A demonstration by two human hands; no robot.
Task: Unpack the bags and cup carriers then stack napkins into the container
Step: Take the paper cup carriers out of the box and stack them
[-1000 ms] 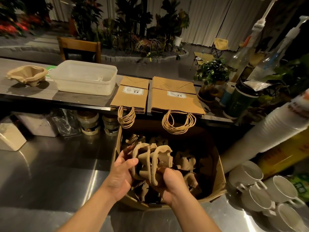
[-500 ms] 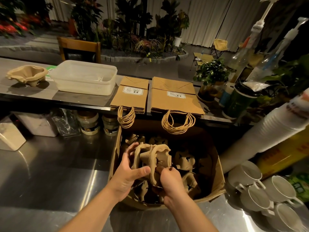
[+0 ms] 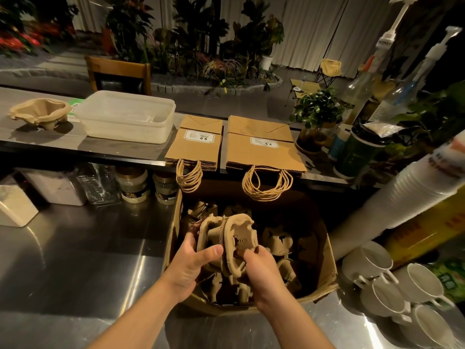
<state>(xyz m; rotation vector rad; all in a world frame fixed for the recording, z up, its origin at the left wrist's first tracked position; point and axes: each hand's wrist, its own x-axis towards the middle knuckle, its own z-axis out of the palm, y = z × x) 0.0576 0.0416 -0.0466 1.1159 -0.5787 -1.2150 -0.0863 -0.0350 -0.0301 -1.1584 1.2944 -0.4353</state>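
Compared with a second earlier, the left hand [image 3: 191, 263] had closed in on the bundle of cup carriers [image 3: 226, 243]: its thumb, which had been held off to the near side, now lay pressed across the near face of the left carrier, and its fingers had wrapped round the far edge, so the grip was clamped on the carriers. The right hand [image 3: 259, 265] had shifted slightly up the bundle and still pinched the lower rim of the right carrier between thumb and curled fingers, its grip likewise clamped on the pulp. The bundle itself stood on edge much as before, held just above the open cardboard box [image 3: 324, 263], in which more carriers lay jumbled in shadow. Both forearms reached in from the near edge, converging over the box, the left wrist bent a little inward, the right hand turned knuckles up. The box sat on the near steel surface [image 3: 75, 260]. On the raised far surface [image 3: 45, 139], two stacks of flat paper bags [image 3: 261, 149] lay side by side with their twine handles hanging over the near edge, directly beyond the box. To their left stood the translucent plastic container [image 3: 125, 117], and further left a single cup carrier [image 3: 40, 114] rested upright. At the near right, white mugs [image 3: 377, 270] were grouped beside a slanting sleeve of stacked white cups [image 3: 415, 195].
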